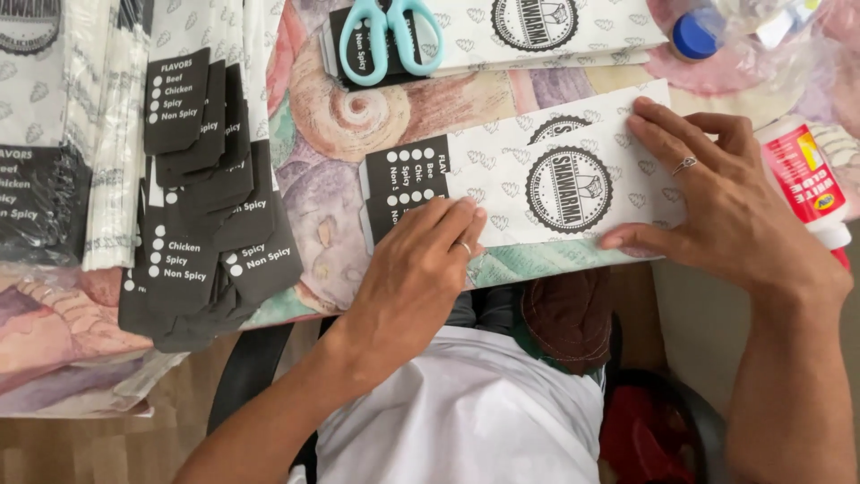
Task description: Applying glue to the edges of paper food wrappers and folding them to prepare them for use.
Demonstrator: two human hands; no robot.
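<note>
Paper sleeve (537, 179) pressed flat under left hand (421, 269) and right hand (717, 206), palms open, grasping nothing. Risk: uneven pressure skews fold; glue bottle (806, 179) near elbow may tip.

teal scissors (391, 38), glue bottle (804, 179), blue-capped bottle (697, 34), stacked black-ended paper sleeves (193, 188).

A white paper bag (573, 170) printed with pale grey heart shapes, a round black emblem and a black panel dotted white. Beside it, a fanned stack of bags (202, 197) in the same black and white. Scissors (391, 38) with mint-green handles. A glue bottle (806, 179), white with a red label. The surface (358, 116) wears a pastel shell-swirl pattern.
</note>
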